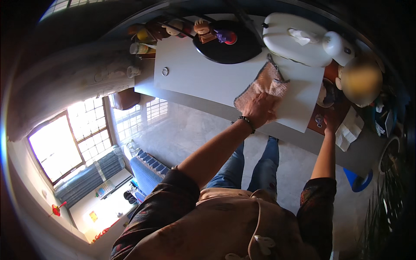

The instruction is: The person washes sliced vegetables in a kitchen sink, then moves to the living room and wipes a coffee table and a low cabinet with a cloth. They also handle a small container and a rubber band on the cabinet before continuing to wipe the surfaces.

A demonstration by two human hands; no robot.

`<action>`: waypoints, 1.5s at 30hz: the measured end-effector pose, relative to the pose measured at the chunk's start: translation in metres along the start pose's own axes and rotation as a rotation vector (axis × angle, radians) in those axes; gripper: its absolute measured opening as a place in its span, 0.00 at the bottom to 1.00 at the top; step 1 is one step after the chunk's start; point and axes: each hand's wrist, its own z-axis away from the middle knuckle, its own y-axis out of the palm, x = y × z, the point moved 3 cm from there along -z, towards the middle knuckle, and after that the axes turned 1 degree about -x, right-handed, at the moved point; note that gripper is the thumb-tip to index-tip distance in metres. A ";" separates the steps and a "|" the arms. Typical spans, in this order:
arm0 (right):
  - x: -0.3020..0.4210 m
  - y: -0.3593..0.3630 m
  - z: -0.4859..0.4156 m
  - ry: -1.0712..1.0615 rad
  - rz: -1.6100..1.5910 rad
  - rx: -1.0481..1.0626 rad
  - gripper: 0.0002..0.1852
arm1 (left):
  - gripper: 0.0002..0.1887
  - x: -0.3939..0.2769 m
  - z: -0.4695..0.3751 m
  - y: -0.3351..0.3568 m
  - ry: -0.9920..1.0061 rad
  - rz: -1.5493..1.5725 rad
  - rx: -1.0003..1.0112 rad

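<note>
My left hand (261,109) lies on a pink cloth (271,78) with a dark stitched edge, its fingers pressed into the bunched fabric. The cloth rests on the white tabletop covering (201,71), close to the front edge. Further right, my right hand (330,123) is at a reddish-brown tray (317,120), beside a small shiny object (319,119). Shadow hides its fingers, so whether they hold anything is unclear. A folded white paper (349,128) lies to the right of that hand.
Behind the cloth stands a black base (227,52) bearing small figures (202,27). A white tissue holder (286,42) sits back right, near a blurred round object (362,81). At left are a small ring-shaped object (165,71) and a glass (133,71). Below the right edge is a blue bin (357,182).
</note>
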 end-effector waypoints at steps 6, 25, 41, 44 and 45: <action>-0.012 -0.001 0.022 -0.089 0.784 -0.052 0.19 | 0.21 0.015 0.003 0.017 0.029 -0.315 0.079; 0.037 0.046 0.101 -0.642 1.305 -0.154 0.16 | 0.24 0.008 0.004 0.009 -0.089 -0.146 0.079; 0.226 0.100 0.297 -0.176 0.068 0.304 0.16 | 0.08 0.004 0.045 -0.038 0.006 0.102 -0.298; 0.242 0.138 0.317 -0.234 0.080 0.431 0.15 | 0.12 -0.001 0.065 -0.049 -0.202 0.642 -0.222; 0.246 0.151 0.324 -0.240 0.120 0.466 0.15 | 0.13 -0.004 0.072 -0.051 -0.337 0.900 -0.125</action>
